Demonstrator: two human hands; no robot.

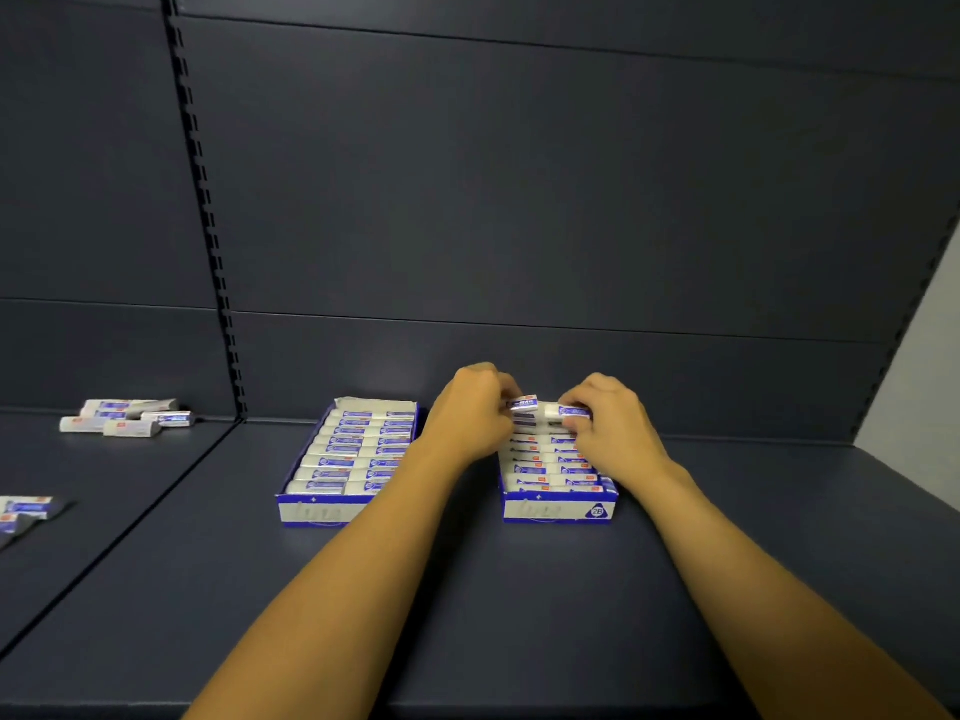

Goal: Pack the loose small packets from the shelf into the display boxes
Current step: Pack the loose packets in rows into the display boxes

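Two blue-and-white display boxes stand on the dark shelf. The left box is filled with rows of small white-and-blue packets. Rows of the same packets also fill the right box. Both hands are over the far end of that right box. My left hand pinches one packet at its left end. My right hand grips a packet beside it. Loose packets lie in a small pile at the far left of the neighbouring shelf.
More loose packets lie at the left edge, partly cut off. The shelf's back panel rises behind the boxes, with a slotted upright between the two bays. A pale wall shows at the right.
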